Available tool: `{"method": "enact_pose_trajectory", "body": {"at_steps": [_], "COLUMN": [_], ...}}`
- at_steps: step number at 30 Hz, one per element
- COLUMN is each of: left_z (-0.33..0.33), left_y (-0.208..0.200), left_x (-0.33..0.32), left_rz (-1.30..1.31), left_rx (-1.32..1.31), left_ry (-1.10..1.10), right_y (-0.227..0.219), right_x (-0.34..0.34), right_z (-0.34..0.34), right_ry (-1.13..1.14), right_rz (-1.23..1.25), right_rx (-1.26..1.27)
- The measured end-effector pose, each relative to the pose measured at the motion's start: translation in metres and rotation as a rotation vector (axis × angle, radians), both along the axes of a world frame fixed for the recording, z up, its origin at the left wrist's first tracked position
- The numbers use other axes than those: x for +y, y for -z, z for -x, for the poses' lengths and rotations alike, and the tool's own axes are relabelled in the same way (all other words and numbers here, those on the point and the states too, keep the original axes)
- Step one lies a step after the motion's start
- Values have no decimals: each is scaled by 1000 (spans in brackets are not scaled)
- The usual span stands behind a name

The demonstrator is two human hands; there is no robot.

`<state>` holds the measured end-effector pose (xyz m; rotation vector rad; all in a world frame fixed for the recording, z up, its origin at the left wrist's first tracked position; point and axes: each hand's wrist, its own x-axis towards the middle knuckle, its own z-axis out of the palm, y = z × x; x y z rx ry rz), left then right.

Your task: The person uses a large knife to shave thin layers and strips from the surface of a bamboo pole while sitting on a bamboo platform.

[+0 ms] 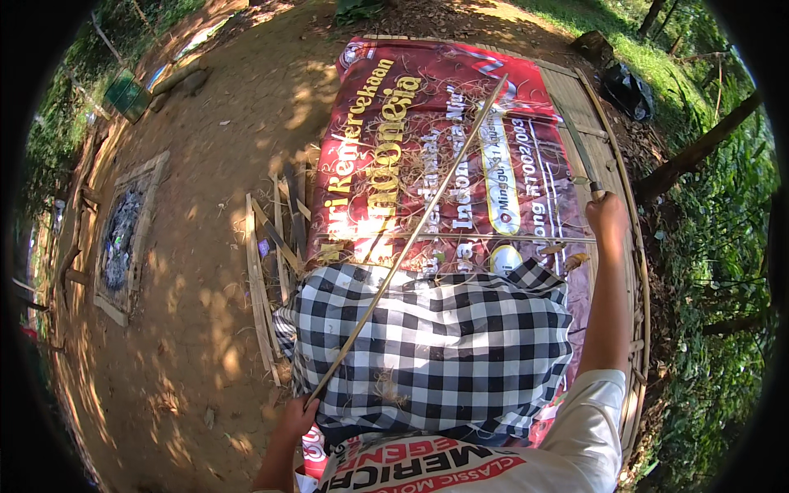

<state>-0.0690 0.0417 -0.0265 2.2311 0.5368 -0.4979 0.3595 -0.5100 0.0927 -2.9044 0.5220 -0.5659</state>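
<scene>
While the left hand [294, 419] pinches a strip [404, 252], the right hand [607, 218] a knife [579, 148], a wooden frame [110, 311] holds ash [122, 238].

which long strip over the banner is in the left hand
The diagonal strip, its near end gripped by the left hand; the other strip lies crosswise.

Clock centred on lap cloth [436, 329]. Banner [349, 107] at 12, spread on platform [608, 152]. Long strip [488, 105] crosses cloth and banner toward 1; left hand [297, 416] at its near end, 8 o'clock. Right hand [606, 218] at 2, on grip of knife [579, 148]. Slats [260, 283] on ground [197, 329] at 10, framed plot [111, 309] beyond.
</scene>
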Motion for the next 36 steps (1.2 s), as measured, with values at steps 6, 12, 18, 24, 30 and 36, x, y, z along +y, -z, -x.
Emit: {"method": "enact_pose_trajectory", "body": {"at_steps": [6, 12, 18, 24, 30, 36], "left_z": [15, 5, -17, -42, -49, -56], "left_y": [-4, -24, -43, -55, -53, -63], "left_x": [-8, -19, -39, -36, -30, -1], "left_rz": [-122, -108, -375, -608, -658, -691], "left_rx": [-92, -140, -398, -565, -602, -763], "left_ry": [8, -144, -155, -86, -57, 18], "right_y": [34, 44, 26, 42, 38, 43], "right_x": [-25, 5, 91, 165, 212, 224], "right_z": [27, 56, 92, 134, 170, 182], "right_ry": [-38, -99, -323, -558, -657, -719], "right_rz": [-632, -972, -1206, -1150, -1008, -970], "right_rx": [-58, -116, -74, 49, 220, 274]}}
